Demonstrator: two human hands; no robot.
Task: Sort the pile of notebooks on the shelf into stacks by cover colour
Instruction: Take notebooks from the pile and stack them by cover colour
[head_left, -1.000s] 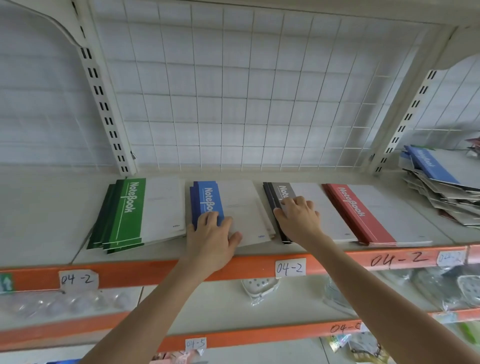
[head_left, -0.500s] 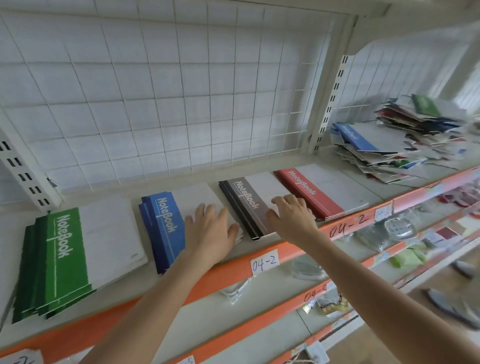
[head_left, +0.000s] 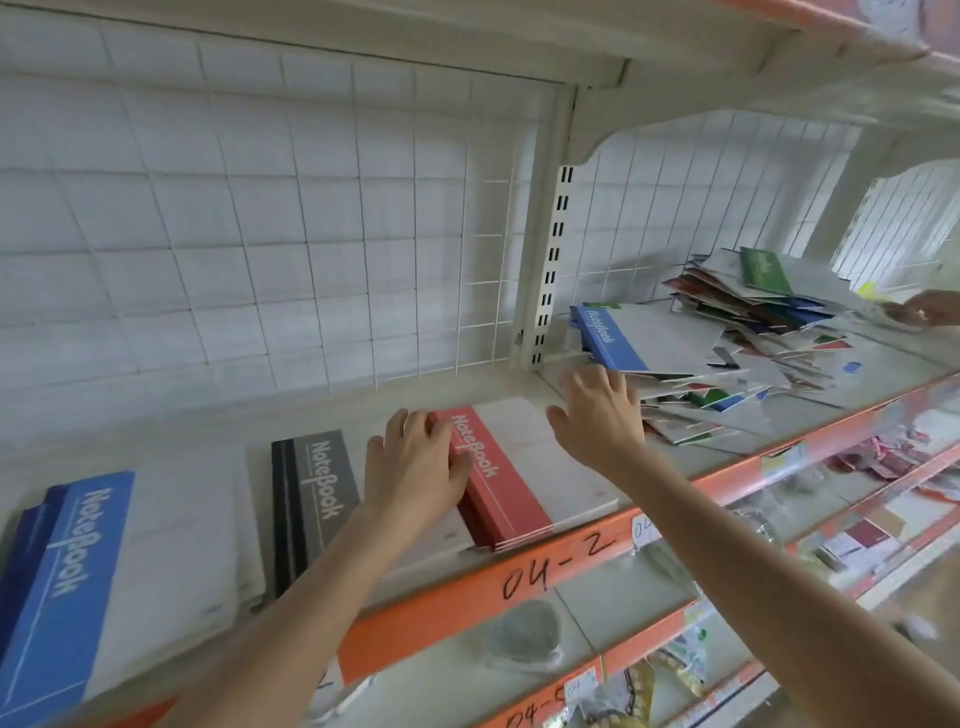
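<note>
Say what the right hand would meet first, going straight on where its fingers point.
Most likely the blue notebook topping the mixed pile's left end, though depth is unclear.

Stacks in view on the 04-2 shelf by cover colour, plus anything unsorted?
Blue stack: 1
Grey stack: 1
Red stack: 1
Unsorted pile: 1
Total: 4

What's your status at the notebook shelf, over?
Left hand open, flat against red stack. Right hand open and spread, at near edge of unsorted pile, contact unclear. Blue notebook tops that side. Nothing in the way.
</note>
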